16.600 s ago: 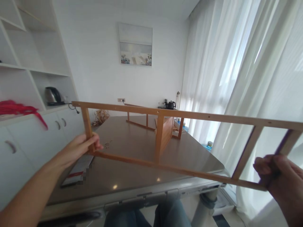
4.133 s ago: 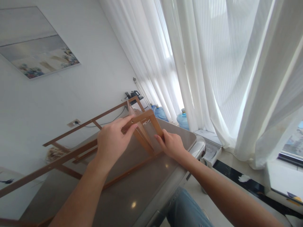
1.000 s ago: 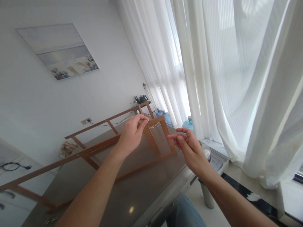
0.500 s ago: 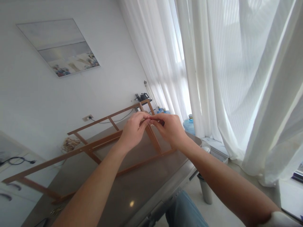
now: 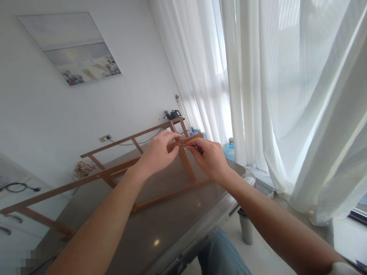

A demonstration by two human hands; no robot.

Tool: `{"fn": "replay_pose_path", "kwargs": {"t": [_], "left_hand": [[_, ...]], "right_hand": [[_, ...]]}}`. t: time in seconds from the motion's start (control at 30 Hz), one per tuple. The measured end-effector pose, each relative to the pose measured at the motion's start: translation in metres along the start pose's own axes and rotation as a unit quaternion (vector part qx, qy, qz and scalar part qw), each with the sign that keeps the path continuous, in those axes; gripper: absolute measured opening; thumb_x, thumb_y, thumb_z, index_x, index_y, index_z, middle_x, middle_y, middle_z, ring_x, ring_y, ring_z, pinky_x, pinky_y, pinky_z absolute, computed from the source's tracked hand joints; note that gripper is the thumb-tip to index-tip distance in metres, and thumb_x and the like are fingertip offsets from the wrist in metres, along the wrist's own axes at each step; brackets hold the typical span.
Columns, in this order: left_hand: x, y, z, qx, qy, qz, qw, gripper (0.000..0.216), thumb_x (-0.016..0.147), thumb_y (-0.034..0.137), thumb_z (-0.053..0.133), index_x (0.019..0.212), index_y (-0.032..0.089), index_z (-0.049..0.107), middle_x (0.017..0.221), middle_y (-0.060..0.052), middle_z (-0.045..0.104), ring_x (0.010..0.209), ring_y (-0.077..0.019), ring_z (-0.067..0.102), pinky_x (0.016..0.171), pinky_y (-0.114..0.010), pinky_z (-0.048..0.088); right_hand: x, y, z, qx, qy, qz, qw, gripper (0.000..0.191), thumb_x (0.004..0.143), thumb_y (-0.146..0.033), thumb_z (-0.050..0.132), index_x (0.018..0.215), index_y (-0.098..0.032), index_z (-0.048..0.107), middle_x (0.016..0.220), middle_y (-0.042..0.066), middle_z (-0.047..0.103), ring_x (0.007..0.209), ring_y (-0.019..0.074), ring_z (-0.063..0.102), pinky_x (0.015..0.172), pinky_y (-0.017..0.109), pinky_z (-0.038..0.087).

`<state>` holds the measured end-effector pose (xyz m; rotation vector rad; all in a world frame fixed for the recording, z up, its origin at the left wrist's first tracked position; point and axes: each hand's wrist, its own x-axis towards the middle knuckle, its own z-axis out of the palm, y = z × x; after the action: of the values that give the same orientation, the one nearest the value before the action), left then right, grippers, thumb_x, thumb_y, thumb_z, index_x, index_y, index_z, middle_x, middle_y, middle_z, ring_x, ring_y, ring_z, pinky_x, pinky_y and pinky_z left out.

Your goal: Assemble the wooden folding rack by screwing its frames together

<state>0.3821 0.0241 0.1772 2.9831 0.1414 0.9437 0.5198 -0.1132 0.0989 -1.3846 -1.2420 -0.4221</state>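
Observation:
A brown wooden frame [image 5: 187, 167] of long rails and crossbars stands on the grey-brown table [image 5: 172, 223]. My left hand [image 5: 159, 151] grips its upper rail near a joint, fingers above and thumb below. Close by on the right, my right hand [image 5: 208, 152] pinches a small, thin screw [image 5: 185, 145] between thumb and forefinger. The screw's tip is beside a hole [image 5: 181, 144] in the rail; whether it has entered the hole I cannot tell. The other fingers of my right hand are curled in.
Behind the frame, a black kettle [image 5: 175, 114] sits on a small stand. Blue water bottles [image 5: 228, 149] stand by the white curtains [image 5: 258, 95]. A bin [image 5: 246, 227] is on the floor at the right. A cable runs from the wall socket [image 5: 105, 138].
My hands, which were together at the fingertips, have moved apart. The rail's end and its hole now show between them, and the screw shows in my right fingers. The view has shifted slightly.

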Motion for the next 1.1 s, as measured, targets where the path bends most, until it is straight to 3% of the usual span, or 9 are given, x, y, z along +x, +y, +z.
{"fn": "replay_pose_path", "kwargs": {"t": [0.2,0.43,0.7,1.1], "left_hand": [[-0.002,0.000,0.000,-0.003,-0.010,-0.015,1.000,0.028,0.099,0.029,0.060,0.121,0.026,0.077,0.117,-0.005,0.072,0.110,-0.0232,0.069,0.099,-0.038,0.055],[0.001,0.004,-0.003,-0.015,-0.014,-0.037,0.999,0.026,0.099,0.033,0.063,0.118,0.026,0.079,0.108,-0.004,0.077,0.099,-0.0222,0.072,0.088,-0.035,0.057],[0.003,0.008,-0.005,-0.039,-0.023,-0.044,0.998,0.025,0.097,0.031,0.064,0.115,0.025,0.081,0.112,-0.004,0.080,0.103,-0.0231,0.073,0.089,-0.034,0.057],[0.004,0.012,-0.007,-0.046,-0.027,-0.043,0.998,0.026,0.097,0.028,0.063,0.115,0.023,0.081,0.109,-0.004,0.081,0.100,-0.0233,0.075,0.087,-0.034,0.057]], "right_hand": [[0.001,0.003,0.010,-0.025,0.005,-0.043,0.999,0.017,0.102,-0.022,0.057,0.098,-0.022,0.073,0.098,0.004,0.080,0.088,0.0198,0.073,0.076,0.028,0.050],[0.002,-0.003,0.016,-0.085,-0.038,-0.023,0.995,0.021,0.105,-0.024,0.052,0.106,-0.020,0.072,0.111,0.009,0.079,0.099,0.0241,0.074,0.080,0.031,0.050],[0.005,-0.011,0.022,-0.193,-0.059,-0.023,0.979,0.025,0.105,-0.022,0.048,0.110,-0.019,0.073,0.107,0.009,0.078,0.091,0.0240,0.073,0.068,0.030,0.045],[0.011,-0.012,0.017,-0.059,-0.013,0.015,0.998,0.019,0.097,-0.017,0.061,0.098,-0.023,0.079,0.094,0.002,0.080,0.084,0.0205,0.072,0.075,0.029,0.049]]}}
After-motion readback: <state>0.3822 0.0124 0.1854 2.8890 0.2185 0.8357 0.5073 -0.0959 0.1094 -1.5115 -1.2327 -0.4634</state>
